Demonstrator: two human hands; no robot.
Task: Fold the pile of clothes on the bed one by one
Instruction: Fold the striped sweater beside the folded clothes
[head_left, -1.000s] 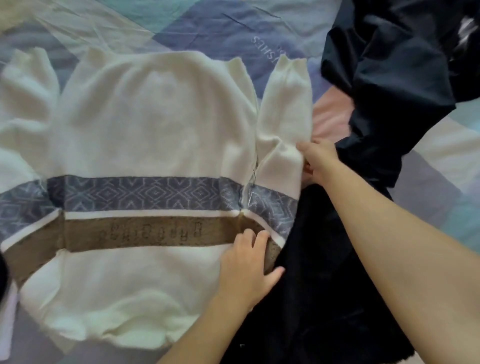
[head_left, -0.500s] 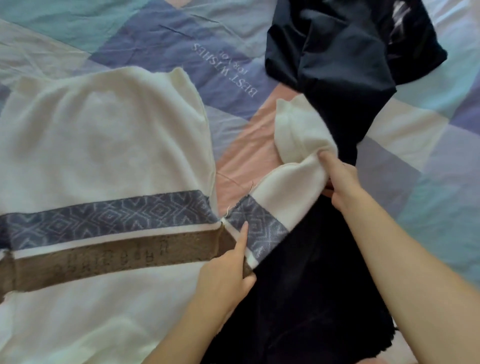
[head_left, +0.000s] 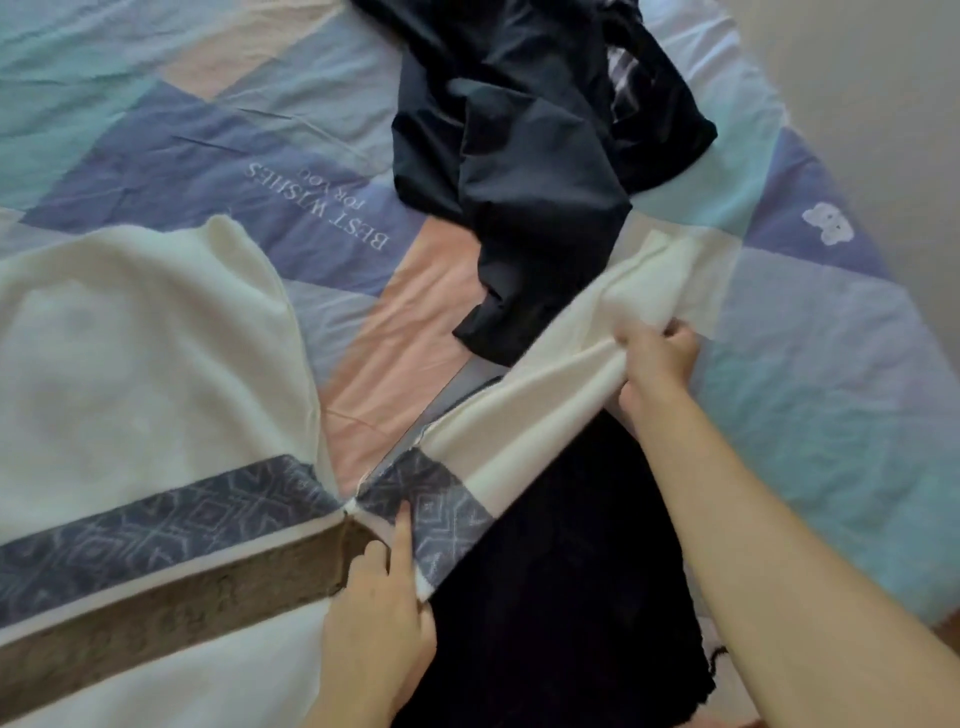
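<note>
1. Two hands on one cream sweater (head_left: 135, 374), lying flat left on the patchwork bedsheet (head_left: 831, 395).
2. Left hand (head_left: 382, 603), forefinger out, pins the armpit seam.
3. Right hand (head_left: 657, 356) grips the sleeve (head_left: 524, 410), which runs up-right over the dark clothes (head_left: 524, 156).

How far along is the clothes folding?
Early. Nothing looks folded yet. The cream sweater lies spread flat; the right hand grips its sleeve stretched outward, and the left hand presses near the armpit. Dark clothes wait crumpled beyond, with another dark garment beneath the sleeve.
</note>
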